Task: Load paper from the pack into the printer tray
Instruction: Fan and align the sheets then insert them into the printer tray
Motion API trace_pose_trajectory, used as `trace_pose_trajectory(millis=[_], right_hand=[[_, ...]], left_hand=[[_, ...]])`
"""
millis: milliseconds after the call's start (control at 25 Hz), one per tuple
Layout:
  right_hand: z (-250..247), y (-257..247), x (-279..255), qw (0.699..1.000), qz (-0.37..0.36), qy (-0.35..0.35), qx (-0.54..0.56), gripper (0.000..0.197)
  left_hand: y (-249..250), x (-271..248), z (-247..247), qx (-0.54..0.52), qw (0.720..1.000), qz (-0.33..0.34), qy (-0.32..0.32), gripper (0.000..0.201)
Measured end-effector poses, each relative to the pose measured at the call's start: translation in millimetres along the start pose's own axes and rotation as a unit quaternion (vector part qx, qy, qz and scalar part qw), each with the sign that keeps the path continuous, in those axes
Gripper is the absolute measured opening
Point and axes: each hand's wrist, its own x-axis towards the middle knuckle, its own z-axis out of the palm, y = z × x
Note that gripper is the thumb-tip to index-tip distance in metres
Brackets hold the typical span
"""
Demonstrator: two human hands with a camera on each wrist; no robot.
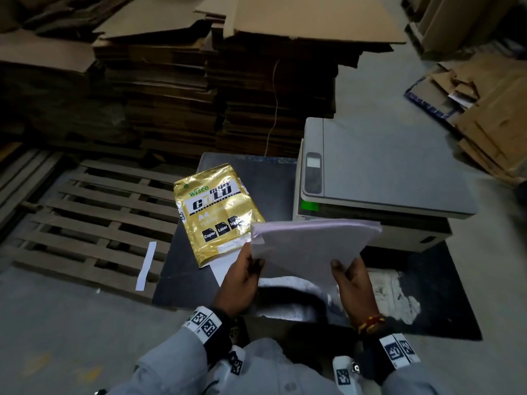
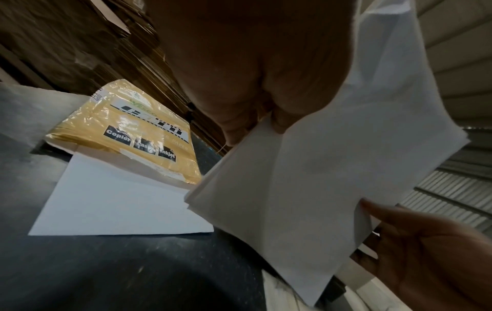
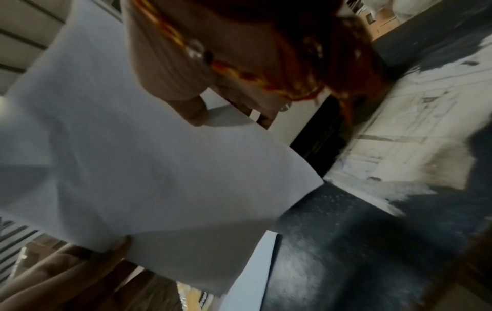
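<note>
Gripping a thin sheaf of white paper sheets (image 1: 310,246) by its near edges, the left hand (image 1: 242,282) and right hand (image 1: 355,283) hold it above the dark tabletop (image 1: 179,280), between the gold plastic paper pack (image 1: 219,215) and the grey printer (image 1: 385,166).

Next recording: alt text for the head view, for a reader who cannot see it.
Two hands hold a sheaf of white paper, the left hand at its left edge and the right hand at its right, in front of a grey printer. An opened gold Wesco copier-paper pack lies to the left on a dark mat, with stacks of flattened cardboard behind.
</note>
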Motion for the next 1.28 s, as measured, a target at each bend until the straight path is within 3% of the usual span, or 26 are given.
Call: trace_pose_trajectory(millis=[240,440,760,920,1040,1279], right_hand=[[3.3,30.4,-14.1,0.992,0.050,0.032,-0.108,0.046],[-0.3,21.9,-15.2,0.991,0.049,0.041,-0.122,0.046],[-3.1,27.3,-15.1,0.985,0.087,0.008,-0.152,0.046],[-3.3,19.8,-17.4,0.984,0.075,0.021,-0.161,0.048],[-0.3,24.3,-18.6,0.981,0.080,0.018,-0.175,0.056],[-4.1,19.7,-18.0,0.978,0.085,0.023,-0.188,0.040]], left_hand=[[-10.4,-6.1,13.0,0.069,0.996,-0.033,-0.047,0.033],[-4.0,-5.3,15.9,0.119,0.993,-0.009,-0.016,0.015],[-3.9,1.4,17.4,0.106,0.991,-0.054,-0.060,0.032],[-2.2,0.4,12.8,0.116,0.991,-0.037,-0.047,0.034],[-6.5,1.1,9.7,0.143,0.985,-0.045,-0.083,0.037],[-12.0,1.2,6.6,0.171,0.982,-0.010,-0.082,0.034]])
